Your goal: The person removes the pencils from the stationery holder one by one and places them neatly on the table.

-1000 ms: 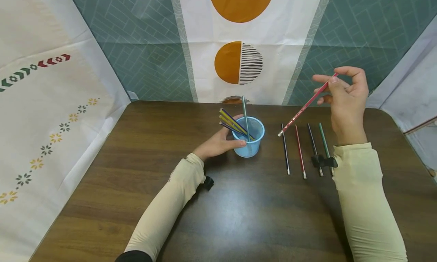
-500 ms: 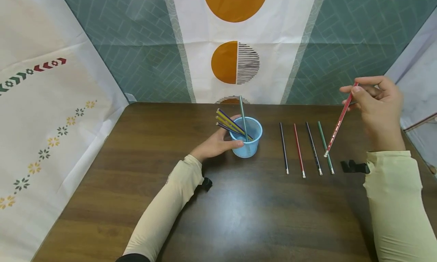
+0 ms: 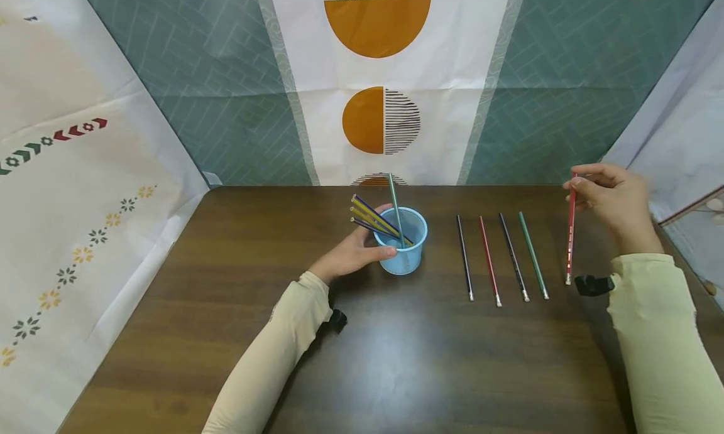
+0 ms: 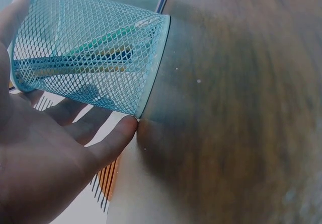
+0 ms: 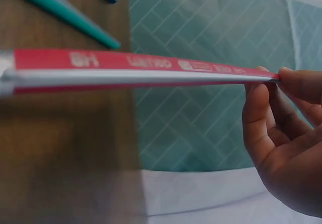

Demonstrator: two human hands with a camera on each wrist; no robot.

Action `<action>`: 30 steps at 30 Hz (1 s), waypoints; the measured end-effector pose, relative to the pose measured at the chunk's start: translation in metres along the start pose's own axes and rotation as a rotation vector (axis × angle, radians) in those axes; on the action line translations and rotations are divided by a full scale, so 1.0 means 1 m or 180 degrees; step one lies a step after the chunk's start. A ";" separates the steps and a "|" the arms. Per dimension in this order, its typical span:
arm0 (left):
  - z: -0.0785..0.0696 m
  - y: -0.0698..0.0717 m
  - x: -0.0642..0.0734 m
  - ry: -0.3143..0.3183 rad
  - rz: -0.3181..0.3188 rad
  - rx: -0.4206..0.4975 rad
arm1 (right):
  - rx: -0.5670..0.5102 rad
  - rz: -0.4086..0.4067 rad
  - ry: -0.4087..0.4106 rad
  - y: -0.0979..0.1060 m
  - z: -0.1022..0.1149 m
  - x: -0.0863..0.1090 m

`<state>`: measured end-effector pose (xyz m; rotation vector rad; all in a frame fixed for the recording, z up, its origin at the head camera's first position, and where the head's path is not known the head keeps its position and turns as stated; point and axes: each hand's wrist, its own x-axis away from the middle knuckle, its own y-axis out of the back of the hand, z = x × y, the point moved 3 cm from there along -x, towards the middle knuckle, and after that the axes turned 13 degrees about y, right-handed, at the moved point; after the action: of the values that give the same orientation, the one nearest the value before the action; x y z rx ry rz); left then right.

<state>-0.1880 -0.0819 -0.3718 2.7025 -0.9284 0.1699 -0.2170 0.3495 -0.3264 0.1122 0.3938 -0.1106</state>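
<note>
A blue mesh pencil cup (image 3: 403, 261) stands upright on the table, with my left hand (image 3: 355, 253) curled round its left side. Several pencils (image 3: 373, 215) lean inside it, yellow, dark blue and green; the left wrist view shows them through the mesh (image 4: 95, 53). My right hand (image 3: 619, 201) pinches a red pencil (image 3: 570, 233) by its far end, its metal-tipped end pointing toward me. That pencil is to the right of a row on the table: a dark pencil (image 3: 465, 258), a red one (image 3: 489, 261), another dark one (image 3: 513, 257) and a green one (image 3: 533, 255).
The brown wooden table (image 3: 396, 358) backs onto a patterned green and white cloth (image 3: 243, 107). White cloth (image 3: 85, 233) hangs along the left side, and more hangs on the right. Black wrist mounts (image 3: 592, 286) sit at both cuffs.
My right hand has carried the red pencil rightward and lowered it beside the green one, turning it roughly parallel to the row. My left hand still holds the cup.
</note>
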 end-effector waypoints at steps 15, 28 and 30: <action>0.008 0.003 -0.001 0.0042 0.0002 0.0098 | 0.0973 0.0583 -0.0615 0.010 -0.046 0.000; 0.001 0.001 -0.003 0.0002 -0.0010 0.0036 | 0.1292 0.1045 -0.0845 0.012 -0.067 -0.004; -0.003 -0.001 -0.002 0.0010 0.0014 0.0066 | 0.1339 0.1119 -0.0855 0.012 -0.069 -0.004</action>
<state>-0.1894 -0.0794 -0.3699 2.7183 -0.9367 0.1857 -0.2452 0.3707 -0.3867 0.5726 0.0732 0.1400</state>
